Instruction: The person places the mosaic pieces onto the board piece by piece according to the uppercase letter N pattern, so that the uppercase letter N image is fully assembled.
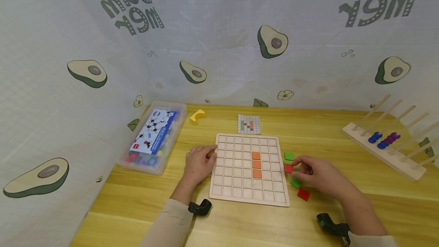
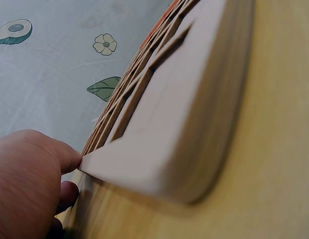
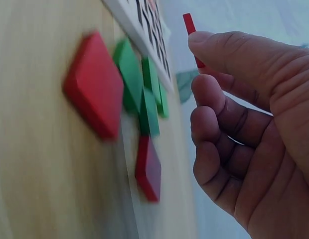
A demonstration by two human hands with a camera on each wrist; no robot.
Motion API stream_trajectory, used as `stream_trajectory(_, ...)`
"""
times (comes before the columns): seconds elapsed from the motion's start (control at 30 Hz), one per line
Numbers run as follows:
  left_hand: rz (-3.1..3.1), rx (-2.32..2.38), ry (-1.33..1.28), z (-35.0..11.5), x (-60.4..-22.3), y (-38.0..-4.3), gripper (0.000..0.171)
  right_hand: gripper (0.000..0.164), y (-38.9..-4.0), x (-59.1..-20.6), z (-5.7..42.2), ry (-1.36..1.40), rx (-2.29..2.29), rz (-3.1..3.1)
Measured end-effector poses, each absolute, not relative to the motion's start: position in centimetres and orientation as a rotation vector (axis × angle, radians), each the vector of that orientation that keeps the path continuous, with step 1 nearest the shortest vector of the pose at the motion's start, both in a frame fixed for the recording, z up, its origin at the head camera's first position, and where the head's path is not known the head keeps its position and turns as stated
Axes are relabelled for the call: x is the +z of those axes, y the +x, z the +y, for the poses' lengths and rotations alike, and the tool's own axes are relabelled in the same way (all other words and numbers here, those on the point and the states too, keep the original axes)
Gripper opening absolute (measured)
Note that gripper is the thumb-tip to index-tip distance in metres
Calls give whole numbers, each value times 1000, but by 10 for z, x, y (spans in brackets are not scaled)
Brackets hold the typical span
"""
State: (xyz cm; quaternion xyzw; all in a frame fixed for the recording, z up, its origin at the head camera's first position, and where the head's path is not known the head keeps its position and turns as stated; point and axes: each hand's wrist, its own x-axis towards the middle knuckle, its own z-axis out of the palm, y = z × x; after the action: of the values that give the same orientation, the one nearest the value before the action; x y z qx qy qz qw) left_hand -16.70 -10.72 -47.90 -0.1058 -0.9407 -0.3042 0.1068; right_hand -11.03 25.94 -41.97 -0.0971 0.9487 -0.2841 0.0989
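A square wooden grid board [image 1: 247,199] lies on the table, with three orange tiles [image 1: 256,164] in one column of its cells. My left hand [image 1: 200,163] rests beside it, fingertips touching the board's left edge. In the left wrist view a finger [image 2: 70,155] meets the board's corner. Right of the board, my right hand [image 1: 320,174] pinches a red tile [image 3: 189,22] between thumb and index finger, raised above the table. Under and around this hand lie several green tiles [image 1: 289,156] and loose red tiles [image 3: 97,87].
Behind the board lies a small pattern card [image 1: 249,124]. A clear plastic box [image 1: 157,169] with coloured pieces stands at the left, near a yellow arch block [image 1: 197,116]. At the right is a wooden peg rack [image 1: 384,151] with blue and purple beads. A printed curtain [image 1: 219,29] hangs behind.
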Motion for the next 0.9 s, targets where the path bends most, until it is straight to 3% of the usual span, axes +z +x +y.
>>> stream_trajectory(0.9, -2777, -899, -305, -107, -479, -167, 32, 18, -101, -431, 195, -483, -925, 2662)
